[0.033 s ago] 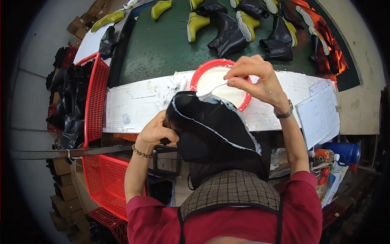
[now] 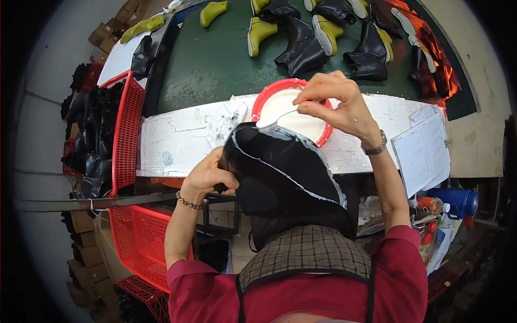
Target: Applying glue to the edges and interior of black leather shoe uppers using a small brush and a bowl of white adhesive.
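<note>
My left hand [image 2: 210, 175] grips one side of a black boot upper [image 2: 280, 167], its thumb bent over the near part and its other fingers partly hidden. White glue runs in a thin line across the upper and in a wider band along its far right edge. Between the thumb and fingertips of my right hand [image 2: 342, 105] is a slim white brush [image 2: 276, 117]. The brush's head lies on the upper's far edge. Just beyond the upper stands a red-rimmed tub [image 2: 260, 105] of white liquid glue, partly covered by my right hand and the upper.
Several yellow lasts [image 2: 261, 35] and black boots [image 2: 301, 46] lie on the green table [image 2: 210, 70], beside a glowing orange heater area at far right. Red baskets [image 2: 127, 134] stand at left. An open notebook [image 2: 423, 153] and a blue jug [image 2: 455, 203] are at right.
The brush has slid slightly left along the upper's far edge, with my right hand following. The upper has shifted very slightly; the rest looks the same.
</note>
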A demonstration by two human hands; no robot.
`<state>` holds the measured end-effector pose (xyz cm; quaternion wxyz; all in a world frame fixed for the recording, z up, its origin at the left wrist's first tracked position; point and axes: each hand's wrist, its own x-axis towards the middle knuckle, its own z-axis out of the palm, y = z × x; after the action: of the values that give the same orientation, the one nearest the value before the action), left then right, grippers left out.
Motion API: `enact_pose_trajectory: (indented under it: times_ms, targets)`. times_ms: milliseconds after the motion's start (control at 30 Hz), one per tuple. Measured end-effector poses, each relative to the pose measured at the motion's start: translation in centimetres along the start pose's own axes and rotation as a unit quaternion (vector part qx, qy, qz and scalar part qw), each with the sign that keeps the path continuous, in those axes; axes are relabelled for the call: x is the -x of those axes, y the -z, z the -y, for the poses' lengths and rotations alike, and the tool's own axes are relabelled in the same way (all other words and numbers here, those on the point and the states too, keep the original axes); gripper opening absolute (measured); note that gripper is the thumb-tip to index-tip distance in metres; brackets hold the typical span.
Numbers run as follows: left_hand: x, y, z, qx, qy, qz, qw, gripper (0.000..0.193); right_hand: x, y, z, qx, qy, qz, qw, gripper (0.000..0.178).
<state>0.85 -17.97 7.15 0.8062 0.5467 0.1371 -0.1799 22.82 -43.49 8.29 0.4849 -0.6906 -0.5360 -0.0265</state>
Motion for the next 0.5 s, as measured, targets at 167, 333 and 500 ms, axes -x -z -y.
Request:
enact_pose_trajectory:
  times_ms: [167,333,500]
  targets:
    - [-0.7,-0.3,0.8,0.050,0.023,0.031,0.998,0.054,-2.1,-0.8,0.2,0.007,0.063,0.006,0.998,0.014]
    - [1.0,0.9,0.7,0.130,-0.083,-0.012,0.988,0.072,1.1,-1.1,-1.3,-0.049,-0.008,-0.054,0.997,0.016]
    - [1.3,2.9,0.8,0.162,-0.184,-0.037,0.969,0.060,5.0,-2.6,-4.0,-0.099,-0.115,-0.104,0.983,0.015]
